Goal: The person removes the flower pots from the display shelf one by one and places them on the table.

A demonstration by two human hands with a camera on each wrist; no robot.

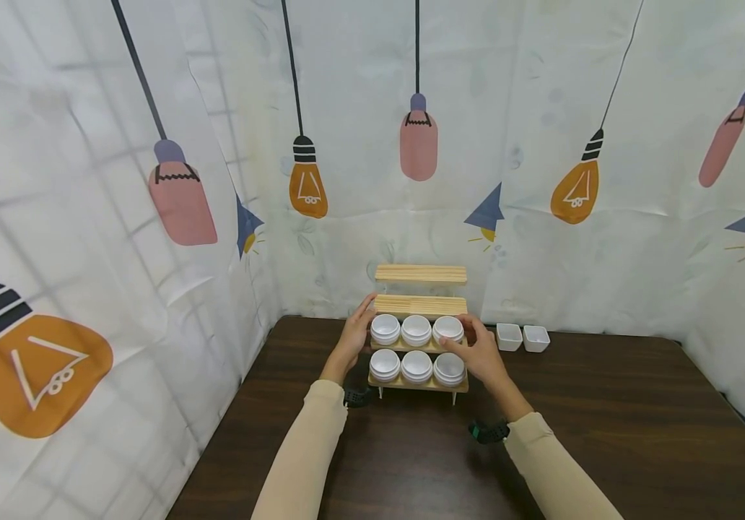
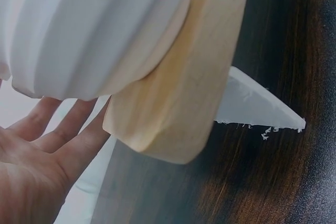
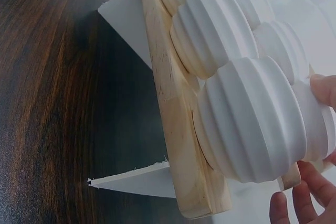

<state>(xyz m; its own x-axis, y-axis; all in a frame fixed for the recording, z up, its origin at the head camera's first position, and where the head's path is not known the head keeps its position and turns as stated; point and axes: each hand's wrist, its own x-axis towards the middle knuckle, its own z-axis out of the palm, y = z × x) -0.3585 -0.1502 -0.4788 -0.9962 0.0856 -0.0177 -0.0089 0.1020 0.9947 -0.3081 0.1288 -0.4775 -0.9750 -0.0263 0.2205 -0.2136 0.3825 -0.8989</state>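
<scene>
A person seated at a dark wooden tabletop [image 1: 606, 419] reaches forward with both arms in cream sleeves toward a small stepped wooden rack [image 1: 421, 303] standing near the back edge, against a white backdrop printed with hanging light bulbs. The rack has four tiers. The two lower tiers each carry a row of three white ribbed bowls [image 1: 416, 329], six in all, while the two upper tiers are bare wood.

The left hand [image 1: 354, 338] rests against the left end of the rack beside the upper row of bowls; in the left wrist view its fingers [image 2: 63, 135] lie fairly straight beside the wooden edge, apart from one another and not curled round anything. The right hand [image 1: 479, 350] sits at the right end, fingertips [image 3: 325, 90] touching the outermost bowl of the upper filled row; whether it is actually pinching that bowl or only touching it cannot be told from these views.

Two small square white dishes [image 1: 522, 337] stand on the tabletop just right of the rack, well clear of either hand.

Judging by how things lie, the filling of the rack looks about half done: two tiers are stocked, two remain open, and the square dishes are not yet on the rack
</scene>
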